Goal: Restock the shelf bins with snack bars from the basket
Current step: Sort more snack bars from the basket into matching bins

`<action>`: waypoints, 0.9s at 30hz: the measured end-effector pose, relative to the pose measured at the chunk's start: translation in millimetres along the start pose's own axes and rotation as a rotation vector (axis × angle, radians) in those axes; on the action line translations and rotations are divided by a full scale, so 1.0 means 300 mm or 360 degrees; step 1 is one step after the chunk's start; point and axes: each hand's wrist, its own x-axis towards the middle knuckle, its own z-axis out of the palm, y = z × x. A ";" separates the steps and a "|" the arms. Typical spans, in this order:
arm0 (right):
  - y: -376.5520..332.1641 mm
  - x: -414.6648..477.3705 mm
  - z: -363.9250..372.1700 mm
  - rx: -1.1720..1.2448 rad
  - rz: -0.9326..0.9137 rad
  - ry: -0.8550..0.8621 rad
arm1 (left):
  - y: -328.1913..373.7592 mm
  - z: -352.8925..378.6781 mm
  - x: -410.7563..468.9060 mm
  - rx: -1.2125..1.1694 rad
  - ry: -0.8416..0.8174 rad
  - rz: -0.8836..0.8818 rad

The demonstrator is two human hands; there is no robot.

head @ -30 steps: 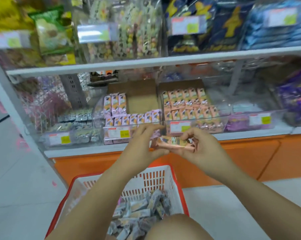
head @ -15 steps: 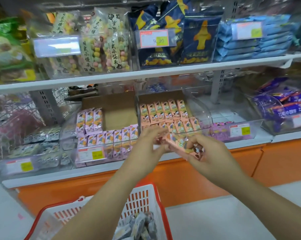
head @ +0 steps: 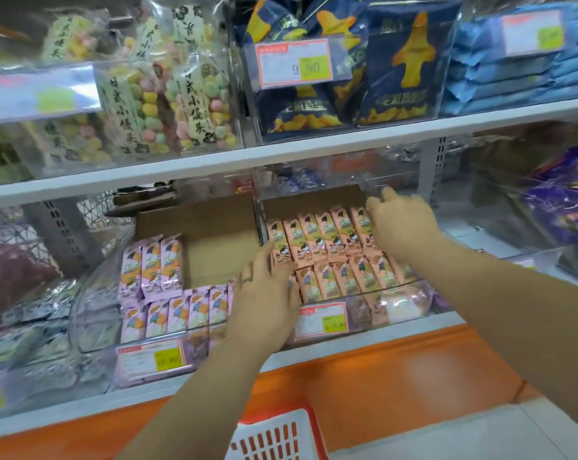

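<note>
The step in hand looks like seating the peach-wrapped snack bars [head: 327, 247] in their clear bin [head: 400, 307] on the lower shelf [head: 380, 338]. The left hand [head: 264, 297] has its fingers straight and together, pressing against the left end of the rows. The right hand [head: 402, 229] reaches over the right end of the back row, fingers loosely spread; I cannot tell whether a bar sits under its palm. The bin looks nearly full. The next move probably calls for both hands to draw out and drop to the red basket [head: 281, 411] below for more, perhaps for the half-empty neighbouring bin [head: 91, 313].
</note>
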 end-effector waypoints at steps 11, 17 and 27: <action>-0.028 -0.059 0.047 -0.0346 -0.0144 -0.0191 | -0.019 0.016 -0.002 -0.0013 0.0059 0.0042; -0.035 -0.091 0.031 -0.0178 -0.0249 -0.0651 | -0.016 0.020 -0.002 -0.0016 0.0066 0.0037; -0.030 -0.115 0.056 0.0368 -0.0127 -0.0656 | -0.017 0.019 -0.005 -0.0027 0.0019 0.0045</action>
